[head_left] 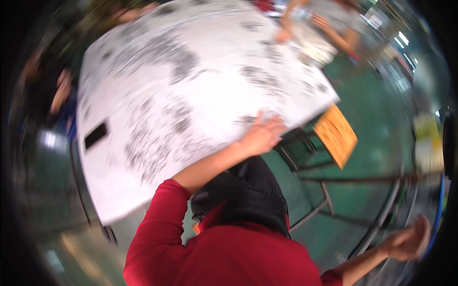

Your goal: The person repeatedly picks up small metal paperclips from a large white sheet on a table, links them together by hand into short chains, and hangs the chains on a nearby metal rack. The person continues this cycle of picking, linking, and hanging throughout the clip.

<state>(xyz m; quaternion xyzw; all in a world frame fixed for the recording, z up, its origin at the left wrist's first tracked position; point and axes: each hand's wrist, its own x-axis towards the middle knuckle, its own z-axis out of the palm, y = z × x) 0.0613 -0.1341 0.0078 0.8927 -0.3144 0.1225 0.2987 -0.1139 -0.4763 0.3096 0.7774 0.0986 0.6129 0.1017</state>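
My left hand (262,136) reaches across my lap to the near edge of the white table (214,102). Its fingers are spread, and nothing shows in its grasp. Just beyond the fingertips lies a small cluster of dark pieces (245,120). Larger scatters of small dark pieces (160,136) cover the tabletop, too blurred to name. Out at the lower right, away from the table, my right hand (409,240) is smeared by motion. Its fingers seem bent, but whether it holds anything cannot be made out. It is nearest to a blue-edged thing (436,219).
A black phone (96,136) lies at the table's left edge. A wooden-topped stool (336,133) stands right of the table, with a dark metal frame (353,180) nearby. Another person's arms (334,35) are at the far right corner; more people's hands (61,90) show at the left.
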